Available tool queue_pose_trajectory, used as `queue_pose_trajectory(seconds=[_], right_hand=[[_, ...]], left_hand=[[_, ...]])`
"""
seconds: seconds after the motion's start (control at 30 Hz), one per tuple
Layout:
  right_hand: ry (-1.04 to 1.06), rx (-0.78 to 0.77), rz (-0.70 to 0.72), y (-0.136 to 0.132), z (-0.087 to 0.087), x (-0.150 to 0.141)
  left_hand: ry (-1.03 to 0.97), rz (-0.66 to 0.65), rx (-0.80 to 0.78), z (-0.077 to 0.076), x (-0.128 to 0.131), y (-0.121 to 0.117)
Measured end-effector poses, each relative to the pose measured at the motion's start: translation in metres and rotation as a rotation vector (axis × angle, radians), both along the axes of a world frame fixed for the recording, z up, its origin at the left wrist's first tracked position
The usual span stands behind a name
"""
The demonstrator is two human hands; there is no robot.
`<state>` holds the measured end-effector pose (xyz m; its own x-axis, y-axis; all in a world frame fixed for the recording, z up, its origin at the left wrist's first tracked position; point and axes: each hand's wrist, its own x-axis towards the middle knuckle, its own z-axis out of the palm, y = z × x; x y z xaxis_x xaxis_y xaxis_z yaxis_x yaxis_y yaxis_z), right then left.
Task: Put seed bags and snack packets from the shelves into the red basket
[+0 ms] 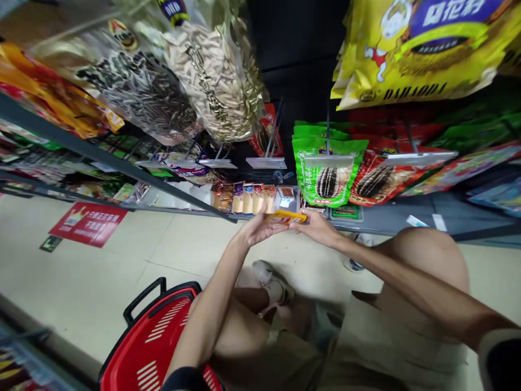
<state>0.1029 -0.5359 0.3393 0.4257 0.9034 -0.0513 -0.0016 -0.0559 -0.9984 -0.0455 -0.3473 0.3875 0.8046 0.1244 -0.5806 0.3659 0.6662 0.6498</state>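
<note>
I am crouched in front of a low shop shelf. Both hands meet on a small yellow-orange packet (286, 218) held flat just in front of the shelf edge. My left hand (259, 228) grips its left end with fingers curled over it. My right hand (318, 226) pinches the right end. Directly behind the packet, a row of small snack packets (244, 197) stands on the bottom shelf (386, 220).
Green (325, 171) and red (380, 176) sunflower-seed bags hang on pegs to the right. Large seed bags (211, 76) and yellow bags (419, 49) hang overhead. A red shopping basket (152, 342) sits on the tiled floor at my left knee. A red floor sticker (87, 222) lies further left.
</note>
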Motion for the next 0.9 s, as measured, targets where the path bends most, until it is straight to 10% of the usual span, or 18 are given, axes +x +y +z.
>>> queue_pose_trajectory(seconds=[0.2,0.57,0.77,0.9], right_hand=[[0.335,0.006,0.007,0.004,0.004,0.008],[0.201,0.02,-0.271,0.015,0.018,0.026],[0.102,0.036,-0.304,0.013,0.024,0.021],[-0.111,-0.041,-0.328,-0.01,0.021,0.017]], left_hand=[[-0.204,0.125,0.58,0.014,0.007,-0.011],[-0.235,0.276,0.746,-0.003,0.018,-0.019],[-0.145,0.578,0.992,-0.017,0.024,-0.029],[-0.333,0.376,0.893,-0.015,0.02,-0.062]])
